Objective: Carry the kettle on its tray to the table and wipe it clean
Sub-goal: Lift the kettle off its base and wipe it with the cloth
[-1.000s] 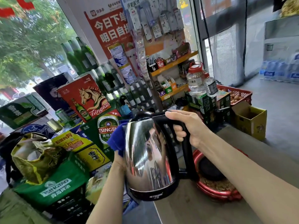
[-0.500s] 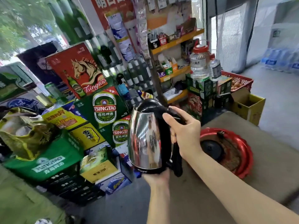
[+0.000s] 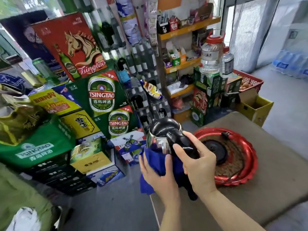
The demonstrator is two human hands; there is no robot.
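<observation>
The steel kettle (image 3: 155, 140) with a black lid and handle is held over the table's left edge, tilted away from me. My right hand (image 3: 198, 165) grips its black handle. My left hand (image 3: 158, 174) presses a blue cloth (image 3: 154, 158) against the kettle's side, below the steel wall. The red round tray (image 3: 246, 170) lies on the grey table (image 3: 275, 189), to the right of the kettle. On the tray sits the kettle's black base (image 3: 215, 150) with its cord. The kettle's lower body is hidden by the cloth and my hands.
Stacked Tsingtao beer cartons (image 3: 101, 95) and bottles fill the floor to the left of the table. Orange shelves (image 3: 183, 64) with small goods stand behind. A yellow cardboard box (image 3: 256, 107) and a red crate of eggs (image 3: 250, 82) sit beyond the table's far end.
The kettle has come down and tilted away from me. My left hand has come from under the kettle to its near side with the blue cloth. My view has dropped lower.
</observation>
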